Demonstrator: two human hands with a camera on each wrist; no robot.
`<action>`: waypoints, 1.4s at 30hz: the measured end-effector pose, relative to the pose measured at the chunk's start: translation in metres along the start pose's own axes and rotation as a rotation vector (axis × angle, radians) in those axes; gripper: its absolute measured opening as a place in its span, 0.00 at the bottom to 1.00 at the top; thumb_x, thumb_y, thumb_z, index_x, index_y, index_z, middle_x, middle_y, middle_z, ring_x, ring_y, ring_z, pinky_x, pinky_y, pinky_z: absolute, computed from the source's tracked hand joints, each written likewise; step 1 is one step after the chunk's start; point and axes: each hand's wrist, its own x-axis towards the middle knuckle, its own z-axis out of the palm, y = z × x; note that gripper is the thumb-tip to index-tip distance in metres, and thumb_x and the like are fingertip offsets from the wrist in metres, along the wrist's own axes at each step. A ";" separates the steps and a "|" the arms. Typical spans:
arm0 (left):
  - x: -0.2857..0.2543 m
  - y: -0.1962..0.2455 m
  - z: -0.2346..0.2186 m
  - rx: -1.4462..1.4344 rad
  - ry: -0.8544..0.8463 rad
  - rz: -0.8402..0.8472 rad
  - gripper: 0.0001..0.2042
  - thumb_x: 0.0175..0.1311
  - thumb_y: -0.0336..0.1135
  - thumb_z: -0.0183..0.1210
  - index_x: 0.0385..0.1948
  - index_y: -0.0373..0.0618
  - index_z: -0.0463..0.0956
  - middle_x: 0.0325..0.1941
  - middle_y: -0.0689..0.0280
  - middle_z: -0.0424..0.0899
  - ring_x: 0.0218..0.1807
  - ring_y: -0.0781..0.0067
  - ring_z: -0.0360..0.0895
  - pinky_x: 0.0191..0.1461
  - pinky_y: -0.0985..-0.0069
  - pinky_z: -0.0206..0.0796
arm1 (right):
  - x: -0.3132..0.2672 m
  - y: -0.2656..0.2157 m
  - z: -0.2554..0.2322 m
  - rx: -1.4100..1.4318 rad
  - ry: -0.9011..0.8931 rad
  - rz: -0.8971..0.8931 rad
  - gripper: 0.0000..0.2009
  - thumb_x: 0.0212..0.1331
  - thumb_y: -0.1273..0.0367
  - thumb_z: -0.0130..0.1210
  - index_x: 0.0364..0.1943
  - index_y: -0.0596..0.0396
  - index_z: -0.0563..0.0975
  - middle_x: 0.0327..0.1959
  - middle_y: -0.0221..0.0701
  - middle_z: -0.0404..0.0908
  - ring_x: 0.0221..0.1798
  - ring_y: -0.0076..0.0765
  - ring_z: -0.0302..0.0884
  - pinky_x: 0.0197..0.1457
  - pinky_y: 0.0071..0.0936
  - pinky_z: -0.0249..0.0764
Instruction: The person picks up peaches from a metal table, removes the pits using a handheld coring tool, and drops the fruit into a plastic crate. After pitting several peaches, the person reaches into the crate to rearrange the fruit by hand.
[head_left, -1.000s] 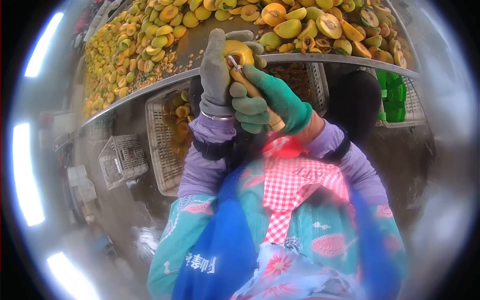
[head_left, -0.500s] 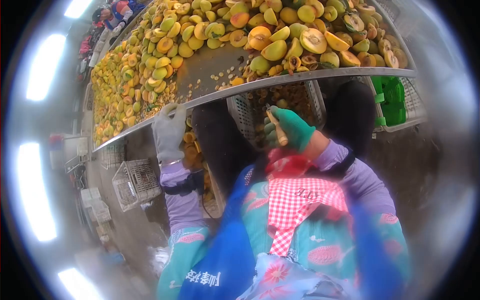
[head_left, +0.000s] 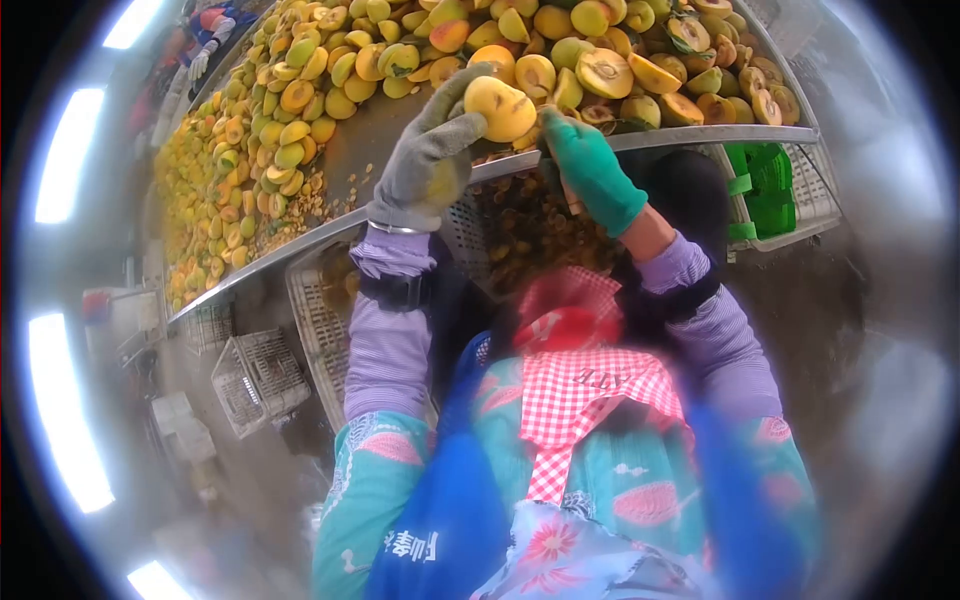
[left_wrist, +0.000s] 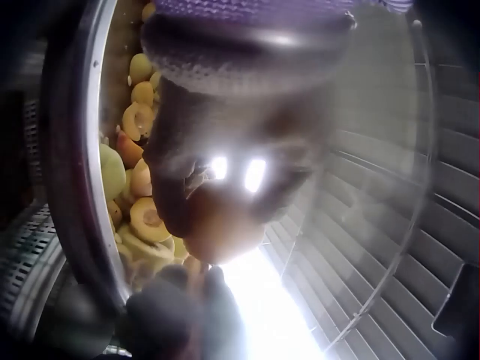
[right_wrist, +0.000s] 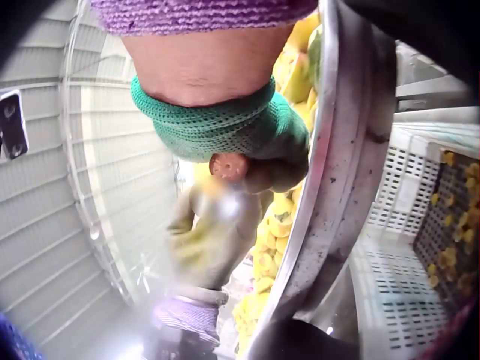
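In the head view my left hand (head_left: 428,165), in a grey glove, holds a yellow peach half (head_left: 500,108) over the table's near edge. Its rounded, blemished side faces up. The same fruit (left_wrist: 225,236) shows blurred below the fingers in the left wrist view. Just to the right, my right hand (head_left: 597,175) in a green glove grips a wooden-handled pitting tool. The butt of its handle (right_wrist: 229,166) pokes out of the fist in the right wrist view. The tool's metal tip is hidden behind the glove and fruit.
Many halved peaches (head_left: 605,72) heap on the metal table, whose raised rim (head_left: 700,138) runs in front of me. Below it stand a crate of scraps (head_left: 462,235), another crate (head_left: 318,325) to the left and a green basket (head_left: 772,190) to the right.
The hands first worked together on a fruit with the tool. The left hand then dropped left beside the table edge, and now is back up with a peach half. The right hand keeps the tool.
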 end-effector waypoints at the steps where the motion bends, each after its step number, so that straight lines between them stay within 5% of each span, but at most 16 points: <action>1: -0.009 -0.001 0.011 -0.266 0.131 -0.047 0.24 0.69 0.41 0.56 0.62 0.38 0.67 0.48 0.56 0.80 0.50 0.61 0.79 0.59 0.66 0.72 | 0.002 0.008 0.014 -0.212 -0.010 -0.237 0.22 0.70 0.50 0.46 0.33 0.57 0.74 0.21 0.40 0.77 0.21 0.44 0.75 0.24 0.39 0.70; 2: -0.014 -0.001 0.003 -0.324 0.167 -0.050 0.23 0.70 0.42 0.55 0.61 0.36 0.67 0.48 0.55 0.80 0.50 0.61 0.79 0.59 0.66 0.72 | 0.002 0.014 0.026 -0.421 -0.014 -0.476 0.23 0.71 0.50 0.45 0.36 0.59 0.74 0.24 0.45 0.80 0.24 0.51 0.78 0.27 0.43 0.72; 3: -0.021 -0.006 -0.009 -0.388 0.200 -0.056 0.23 0.71 0.43 0.54 0.60 0.34 0.67 0.48 0.55 0.80 0.51 0.61 0.79 0.59 0.66 0.72 | -0.019 -0.006 0.031 -0.562 -0.099 -0.401 0.22 0.72 0.52 0.45 0.37 0.62 0.74 0.29 0.51 0.79 0.34 0.63 0.77 0.36 0.50 0.71; 4: -0.026 -0.011 -0.015 -0.456 0.228 -0.064 0.23 0.72 0.43 0.53 0.59 0.33 0.67 0.48 0.55 0.80 0.51 0.61 0.79 0.59 0.66 0.72 | -0.026 -0.003 0.033 -0.499 -0.105 -0.401 0.22 0.72 0.53 0.45 0.37 0.61 0.74 0.28 0.52 0.79 0.34 0.62 0.77 0.36 0.50 0.71; 5: -0.027 -0.015 -0.018 -0.300 0.205 -0.007 0.28 0.75 0.51 0.42 0.61 0.31 0.63 0.53 0.49 0.78 0.57 0.58 0.75 0.64 0.62 0.67 | -0.031 0.000 0.034 -0.436 -0.107 -0.399 0.21 0.72 0.54 0.46 0.36 0.61 0.74 0.28 0.52 0.79 0.34 0.62 0.77 0.36 0.49 0.71; 11: -0.035 -0.031 0.001 0.491 0.265 0.282 0.28 0.76 0.52 0.41 0.58 0.31 0.66 0.51 0.49 0.79 0.53 0.56 0.79 0.60 0.64 0.72 | -0.044 -0.003 0.027 -0.462 -0.124 -0.369 0.21 0.71 0.54 0.47 0.38 0.62 0.75 0.29 0.53 0.79 0.36 0.63 0.78 0.36 0.51 0.70; 14: -0.038 -0.017 0.017 -0.295 0.313 0.051 0.25 0.77 0.50 0.41 0.56 0.32 0.68 0.49 0.49 0.80 0.51 0.57 0.79 0.58 0.65 0.73 | -0.043 -0.004 0.028 -0.563 -0.165 -0.324 0.22 0.71 0.53 0.45 0.38 0.62 0.75 0.31 0.54 0.79 0.37 0.64 0.78 0.38 0.52 0.71; 19: -0.040 -0.019 0.013 -0.171 0.365 0.073 0.20 0.75 0.45 0.46 0.50 0.33 0.72 0.48 0.51 0.81 0.49 0.58 0.80 0.56 0.66 0.74 | -0.038 0.010 0.032 -0.534 -0.185 -0.339 0.23 0.72 0.53 0.43 0.40 0.63 0.75 0.32 0.55 0.79 0.39 0.64 0.78 0.40 0.50 0.71; 24: -0.038 -0.029 0.027 0.586 0.417 0.496 0.14 0.74 0.38 0.49 0.43 0.35 0.77 0.42 0.59 0.82 0.42 0.70 0.80 0.47 0.74 0.74 | -0.047 0.014 0.047 -0.209 -0.209 -0.231 0.24 0.73 0.53 0.42 0.40 0.65 0.76 0.30 0.52 0.79 0.34 0.54 0.78 0.39 0.43 0.72; 26: -0.036 -0.028 0.033 0.572 0.409 0.509 0.12 0.74 0.35 0.49 0.41 0.35 0.78 0.41 0.60 0.82 0.42 0.73 0.79 0.46 0.76 0.74 | -0.047 0.013 0.047 -0.146 -0.173 -0.207 0.25 0.73 0.53 0.42 0.39 0.66 0.76 0.28 0.49 0.79 0.31 0.47 0.77 0.38 0.40 0.72; 29: -0.037 -0.023 0.029 0.504 0.281 0.379 0.11 0.72 0.33 0.50 0.43 0.34 0.77 0.39 0.58 0.83 0.41 0.67 0.82 0.46 0.71 0.75 | -0.049 0.037 0.052 -0.126 -0.110 -0.230 0.25 0.73 0.52 0.43 0.38 0.66 0.77 0.25 0.45 0.78 0.28 0.38 0.74 0.37 0.36 0.72; 31: -0.030 -0.027 0.025 0.244 0.344 0.194 0.13 0.73 0.36 0.49 0.43 0.34 0.77 0.38 0.58 0.83 0.40 0.67 0.82 0.46 0.72 0.75 | -0.050 0.038 0.059 -0.059 -0.083 -0.267 0.25 0.73 0.52 0.43 0.38 0.65 0.77 0.25 0.43 0.77 0.28 0.36 0.73 0.36 0.35 0.72; 34: -0.027 -0.032 0.023 0.093 0.404 0.142 0.15 0.75 0.39 0.48 0.43 0.34 0.78 0.37 0.59 0.84 0.39 0.67 0.81 0.45 0.73 0.75 | -0.062 0.019 0.069 0.036 -0.054 -0.057 0.19 0.75 0.59 0.43 0.37 0.64 0.76 0.24 0.27 0.72 0.30 0.21 0.62 0.34 0.28 0.66; 38: -0.026 -0.037 0.024 0.010 0.439 0.168 0.13 0.70 0.39 0.56 0.38 0.36 0.80 0.35 0.59 0.85 0.35 0.72 0.81 0.41 0.76 0.74 | -0.060 0.025 0.064 -0.021 -0.054 -0.128 0.23 0.72 0.54 0.44 0.41 0.64 0.75 0.28 0.46 0.78 0.29 0.44 0.78 0.35 0.39 0.73; 42: -0.026 -0.027 0.036 0.050 0.385 0.235 0.14 0.72 0.40 0.54 0.39 0.35 0.79 0.35 0.58 0.85 0.37 0.69 0.82 0.43 0.74 0.75 | -0.063 0.030 0.075 -0.062 0.108 -0.233 0.20 0.72 0.56 0.44 0.41 0.63 0.75 0.30 0.50 0.78 0.31 0.53 0.78 0.36 0.41 0.72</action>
